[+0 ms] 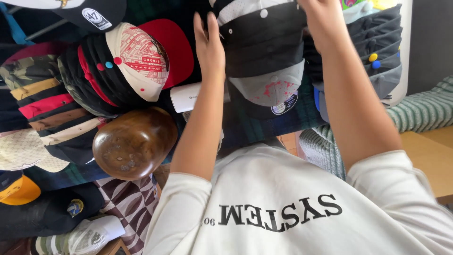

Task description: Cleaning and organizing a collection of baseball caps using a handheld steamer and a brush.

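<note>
Biggest thing in my feed is the person's white long-sleeved shirt point(264, 179), with both arms reaching out from it to the caps.

Middle cap stack point(264, 47): dark caps nested over a grey cap with pink spatter point(271, 87). This is the stack being handled, and it sits right between the two hands.
- Left hand point(210, 47): spread flat with fingers straight, palm against the stack's left side. It grips nothing.
- Right hand point(323, 21): lies on the stack's upper right edge. Its fingers run out of frame or behind the caps, so I can't tell how open it is or whether it has hold of a cap.

Other things, by where they sit from the hands:
- Right-hand cap stack point(382, 42): just right of the right forearm, dark and grey caps, already nested.
- Left-hand cap stack point(94, 75): left of the left hand, nested, with a cream-and-red cap point(141, 59) on its end.
- Camouflage and brown caps point(42, 99): further left, also nested.
- Loose caps: well below the left hand, toward the elbow side, one with an orange brim point(19, 189).
- Brown wooden dome point(134, 141): below and left of the left forearm.
- Small white box point(186, 97): touching or just beside the left wrist, I can't tell which.

My read on progress: most caps are already in stacks, the middle stack is in hand, and the loose caps at lower left are unsorted.
</note>
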